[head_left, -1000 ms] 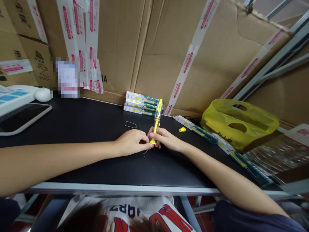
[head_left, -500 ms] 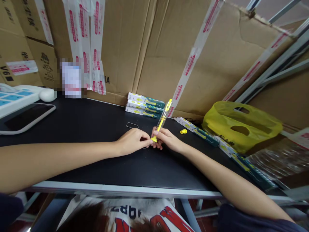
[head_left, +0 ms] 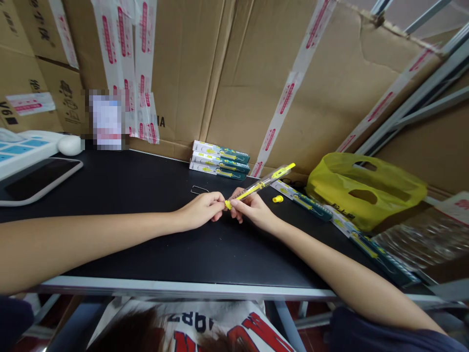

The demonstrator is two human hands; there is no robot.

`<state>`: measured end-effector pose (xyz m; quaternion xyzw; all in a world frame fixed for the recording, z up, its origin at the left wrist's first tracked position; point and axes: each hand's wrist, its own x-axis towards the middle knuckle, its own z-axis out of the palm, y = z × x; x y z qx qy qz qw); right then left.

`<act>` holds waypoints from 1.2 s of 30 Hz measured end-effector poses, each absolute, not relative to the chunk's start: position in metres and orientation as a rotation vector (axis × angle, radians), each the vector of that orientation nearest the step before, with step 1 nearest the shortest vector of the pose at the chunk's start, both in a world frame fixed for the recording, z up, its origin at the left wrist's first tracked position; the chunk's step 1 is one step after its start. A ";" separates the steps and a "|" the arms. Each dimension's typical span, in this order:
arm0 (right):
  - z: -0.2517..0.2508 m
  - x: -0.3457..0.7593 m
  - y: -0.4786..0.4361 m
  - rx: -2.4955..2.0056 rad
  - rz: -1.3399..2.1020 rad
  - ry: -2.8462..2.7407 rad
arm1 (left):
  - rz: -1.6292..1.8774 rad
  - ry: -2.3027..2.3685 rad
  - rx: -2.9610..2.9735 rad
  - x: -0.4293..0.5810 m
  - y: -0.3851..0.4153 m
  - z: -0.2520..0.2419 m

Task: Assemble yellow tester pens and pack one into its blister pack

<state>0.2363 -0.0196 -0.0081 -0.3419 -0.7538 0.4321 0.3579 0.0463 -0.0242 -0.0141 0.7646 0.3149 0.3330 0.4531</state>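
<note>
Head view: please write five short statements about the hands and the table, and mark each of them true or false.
1. The right hand holds the clear and yellow tube. True.
2. The tube stands upright. False: it is tilted, its far end toward the right.
3. The stacked boxes are near the cardboard. True.
4. The yellow bag is at the left. False: it is at the right.
5. The small yellow piece lies on the black table. True.

Brown cardboard (head_left: 183, 73), crossed by red-printed white tape (head_left: 287, 98), stands along the far edge of the black worktop (head_left: 154, 264); a grey metal frame (head_left: 403, 102) slants up beyond its far right corner, and reddish floor (head_left: 315, 338) shows below the near edge
</note>
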 end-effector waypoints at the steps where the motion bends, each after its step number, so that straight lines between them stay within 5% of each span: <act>1: -0.008 0.236 -0.020 -0.880 1.114 -1.940 | 0.827 0.786 1.901 0.046 -0.025 -0.014; 26: 0.011 0.252 -0.009 -1.061 1.014 -2.053 | 1.030 0.926 2.050 0.040 -0.011 -0.019; 36: 0.033 0.309 0.021 -1.521 -0.169 -2.280 | 1.238 0.811 1.772 0.029 0.021 -0.013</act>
